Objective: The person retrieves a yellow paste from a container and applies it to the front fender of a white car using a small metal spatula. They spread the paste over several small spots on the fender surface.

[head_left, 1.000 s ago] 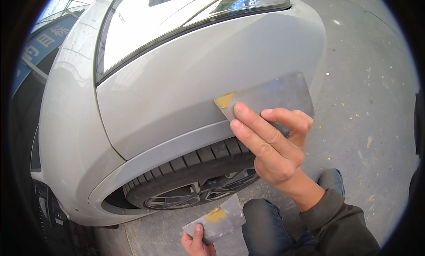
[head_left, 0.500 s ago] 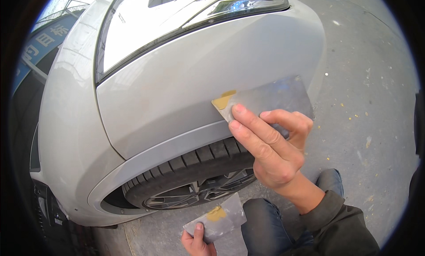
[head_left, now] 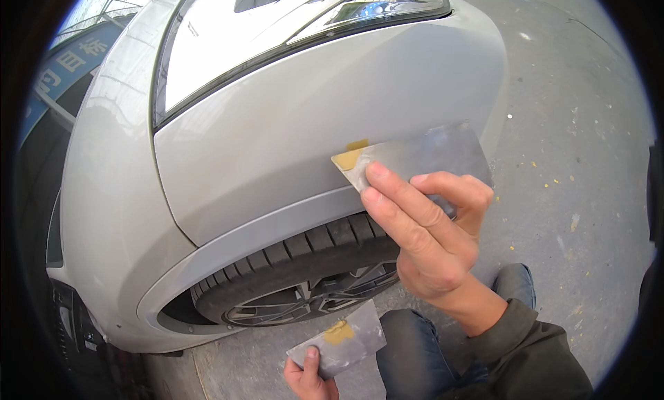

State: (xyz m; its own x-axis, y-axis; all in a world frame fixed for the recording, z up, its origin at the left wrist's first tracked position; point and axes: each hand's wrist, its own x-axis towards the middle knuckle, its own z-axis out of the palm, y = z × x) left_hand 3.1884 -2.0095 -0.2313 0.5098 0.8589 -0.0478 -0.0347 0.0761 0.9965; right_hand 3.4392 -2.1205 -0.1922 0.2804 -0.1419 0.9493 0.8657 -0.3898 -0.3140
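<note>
My right hand [head_left: 439, 230] grips a flat grey putty knife [head_left: 432, 147], two fingers laid along its face. Yellow putty [head_left: 351, 159] coats the blade's left corner, which lies at the silver car bumper [head_left: 290, 123] just above the wheel arch. A small yellow patch [head_left: 357, 145] shows on the paint beside that corner. Low in the picture, my left hand [head_left: 310, 378] holds a second grey metal plate [head_left: 356, 348], its thumb on top. A lump of yellow putty [head_left: 339, 332] sits on that plate.
Below the bumper is a black tyre [head_left: 297, 258] with a spoked wheel [head_left: 318, 296]. A headlight [head_left: 387, 11] is set above the panel. My bent knees [head_left: 411, 351] are close under my right arm. The grey floor [head_left: 574, 158] has yellow specks on it.
My right hand and its putty knife have shifted slightly to the right and down, showing a little more of the yellow patch. My left hand has hardly moved.
</note>
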